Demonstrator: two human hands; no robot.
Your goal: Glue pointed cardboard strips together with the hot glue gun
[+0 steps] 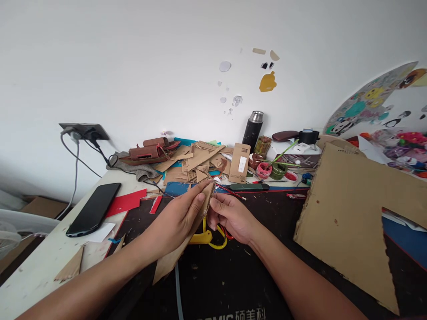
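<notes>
My left hand (180, 218) grips a long strip of corrugated cardboard (168, 263), its thumb lying along the upper face. The strip slants up and away from me, its torn edge turned to the right. At that edge my right hand (235, 217) is closed, thumb and curled fingers pinching near the far end; the fingertips are partly hidden. Beneath the hands, scissors with yellow handle loops (218, 243) and a yellow-handled tool (200, 238) rest on the dark mat (230, 280), partly covered.
Cardboard scraps (203, 158) pile up by the wall beside a brown model boat (150, 153). Paint jars (264, 170) and a black thermos (252, 131) stand behind. A large cardboard sheet (343, 218) lies right; a phone (95, 209) and red paper (126, 202) lie left.
</notes>
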